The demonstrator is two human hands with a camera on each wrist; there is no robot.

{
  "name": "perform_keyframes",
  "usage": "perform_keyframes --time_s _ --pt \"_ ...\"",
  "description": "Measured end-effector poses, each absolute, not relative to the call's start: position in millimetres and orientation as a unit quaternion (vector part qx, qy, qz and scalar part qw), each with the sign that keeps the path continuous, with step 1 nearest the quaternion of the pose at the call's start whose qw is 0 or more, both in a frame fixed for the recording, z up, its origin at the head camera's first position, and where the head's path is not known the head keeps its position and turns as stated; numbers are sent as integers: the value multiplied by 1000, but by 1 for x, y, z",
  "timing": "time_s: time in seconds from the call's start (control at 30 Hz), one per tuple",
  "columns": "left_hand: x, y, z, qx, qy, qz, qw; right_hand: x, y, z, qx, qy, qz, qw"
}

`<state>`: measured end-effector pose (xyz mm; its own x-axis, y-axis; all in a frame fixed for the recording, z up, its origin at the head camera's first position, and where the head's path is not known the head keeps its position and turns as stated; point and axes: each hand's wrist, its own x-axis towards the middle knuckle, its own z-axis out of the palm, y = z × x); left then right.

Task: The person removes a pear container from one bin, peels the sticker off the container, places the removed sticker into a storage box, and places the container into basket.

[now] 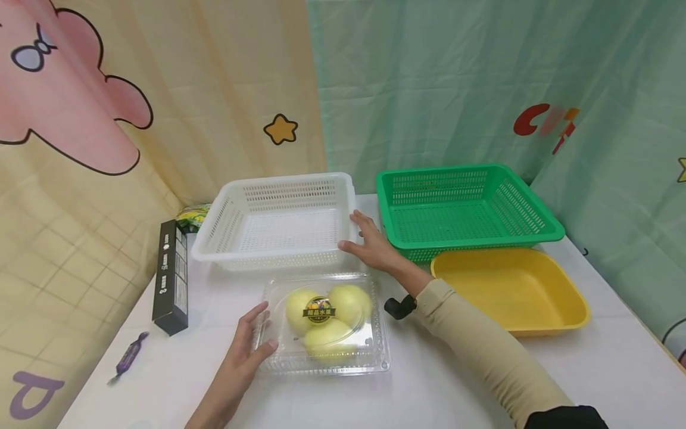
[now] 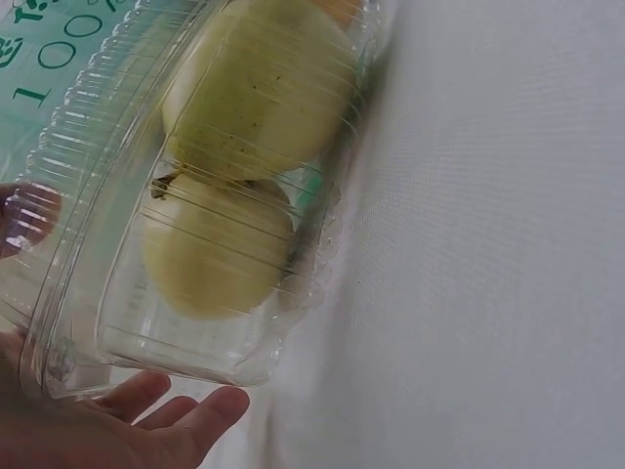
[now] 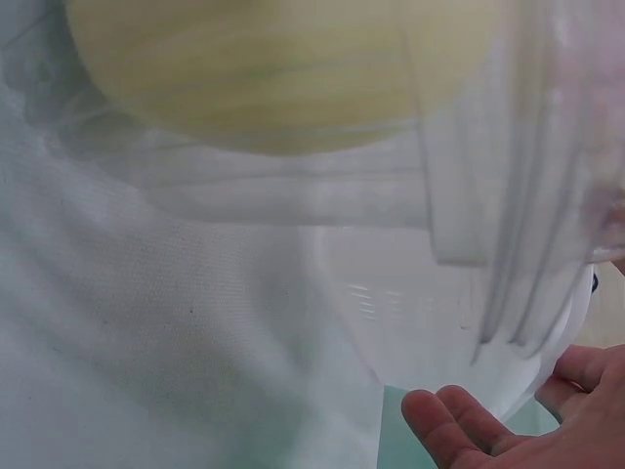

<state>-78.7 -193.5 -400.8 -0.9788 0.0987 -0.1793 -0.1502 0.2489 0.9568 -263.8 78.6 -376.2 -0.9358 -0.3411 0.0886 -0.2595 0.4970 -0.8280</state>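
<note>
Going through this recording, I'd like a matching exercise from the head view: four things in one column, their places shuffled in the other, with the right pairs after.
Things
1) white basket
2) yellow tray
3) black box
4) clear fruit container

Places
A) at the fingertips of the left hand
B) nearest the purple twist-wrapped item
C) with the right hand at its right end
D) just in front of the green basket

Pairs: 1-C, 2-D, 3-B, 4-A

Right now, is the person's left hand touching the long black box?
Apart. The head view shows it: white tablecloth lies between the left hand, at the fruit container's edge, and the black box.
</note>
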Motion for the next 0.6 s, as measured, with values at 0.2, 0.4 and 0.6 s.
perform_keyframes --time_s 0.2,0.4,0.6 --pt "-82 -194 -401 -16 790 605 99 -262 79 -375 -173 864 -470 45" --pt "-84 -194 -400 -23 805 585 99 -262 78 -375 -169 871 -459 46" --pt "-84 -194 -402 -21 805 585 95 -261 78 -371 -163 871 -459 57"
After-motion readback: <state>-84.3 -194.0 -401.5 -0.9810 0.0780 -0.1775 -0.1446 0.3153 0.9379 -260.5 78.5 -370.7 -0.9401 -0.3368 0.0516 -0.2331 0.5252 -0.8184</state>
